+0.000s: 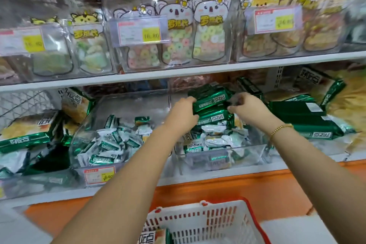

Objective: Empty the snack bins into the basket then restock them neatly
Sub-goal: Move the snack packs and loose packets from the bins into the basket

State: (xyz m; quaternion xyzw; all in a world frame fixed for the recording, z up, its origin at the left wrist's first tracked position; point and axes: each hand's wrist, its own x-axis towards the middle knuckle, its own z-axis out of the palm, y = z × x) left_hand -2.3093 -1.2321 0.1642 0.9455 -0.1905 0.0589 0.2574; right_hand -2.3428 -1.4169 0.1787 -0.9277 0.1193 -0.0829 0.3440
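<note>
My left hand [183, 113] has its fingers wrapped on green snack packs [211, 103] over the rt bin [255, 154], shelf's front edge; right hand [248, 110] prob gripping too, blurry. Basket [208, 222] below me.

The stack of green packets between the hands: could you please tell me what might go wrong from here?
The left hand and right hand squeeze the stack of green packets only at its ends, so middle packets may slip out into the clear bin. The basket sits well below that bin, so dropped packets could miss it.
</note>
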